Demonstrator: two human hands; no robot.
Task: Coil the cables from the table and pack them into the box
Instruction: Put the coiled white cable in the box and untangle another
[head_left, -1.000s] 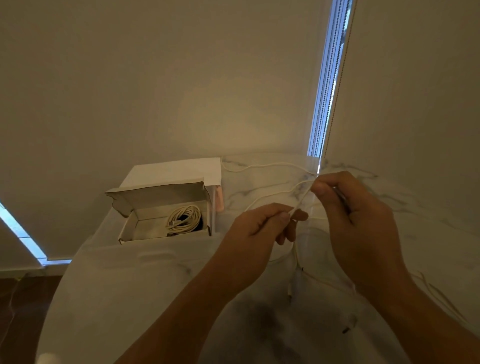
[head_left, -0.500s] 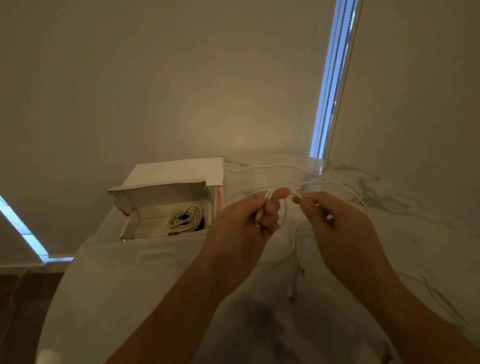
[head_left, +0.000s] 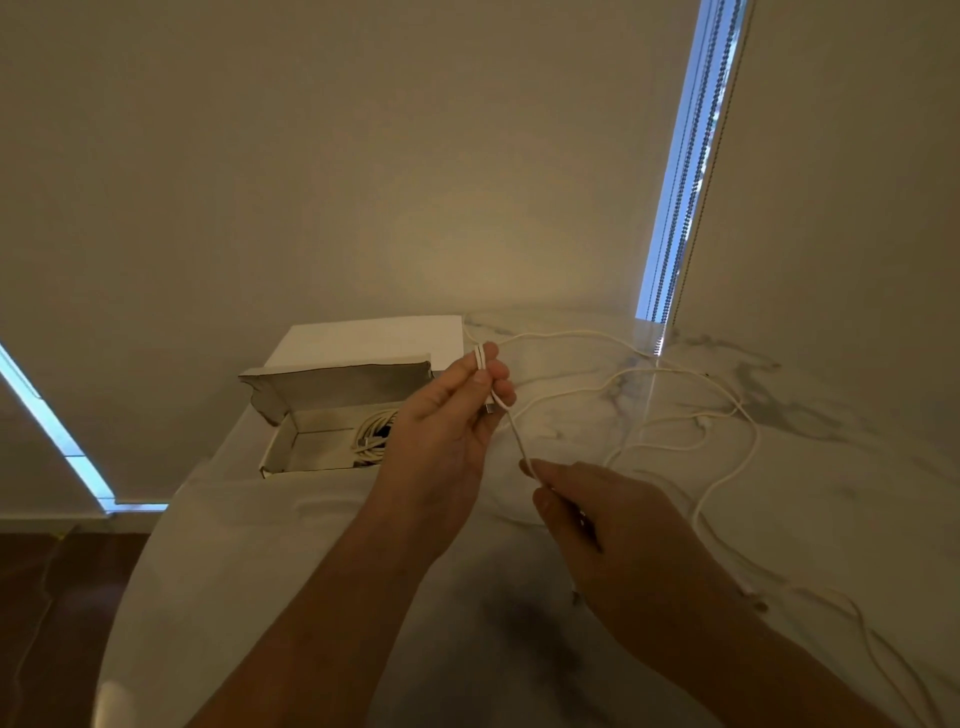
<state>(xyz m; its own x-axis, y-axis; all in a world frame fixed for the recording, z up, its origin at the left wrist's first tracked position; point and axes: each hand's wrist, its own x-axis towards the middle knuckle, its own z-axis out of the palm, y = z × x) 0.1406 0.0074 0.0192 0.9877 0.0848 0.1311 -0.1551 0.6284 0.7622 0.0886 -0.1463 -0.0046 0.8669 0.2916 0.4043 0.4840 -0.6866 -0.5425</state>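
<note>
- the left hand (head_left: 441, 415) is raised over the counter (head_left: 779, 467), fingers curled, pinching a small folded loop of the white cable (head_left: 514, 431) between thumb and fingertips; the loop's top sticks out above the fingertips near the box's far corner.
- a metal plug end of that cable shows just under the left fingers.
- from the left hand the cable runs straight and taut, down and to the right, into the right hand (head_left: 613, 530).
- the right hand is lower and nearer the camera, fingers curled, gripping the cable between thumb and forefinger.
- more white cables (head_left: 727, 431) lie loose on the marble-patterned counter to the right of the hands, in wide overlapping curves; which strand joins the held one cannot be told.
- a thin strand also trails along the counter's right edge toward the bottom corner.
- the cardboard box (head_left: 322, 395) stands open on the counter's far left, just beside the left hand, with its lid flap up against the wall.
- a coiled cable (head_left: 371, 434) already lies inside the box, at its right end, partly hidden behind the left hand.
- a bright strip of window with a bead chain (head_left: 685, 182) runs up the wall behind the counter.
</note>
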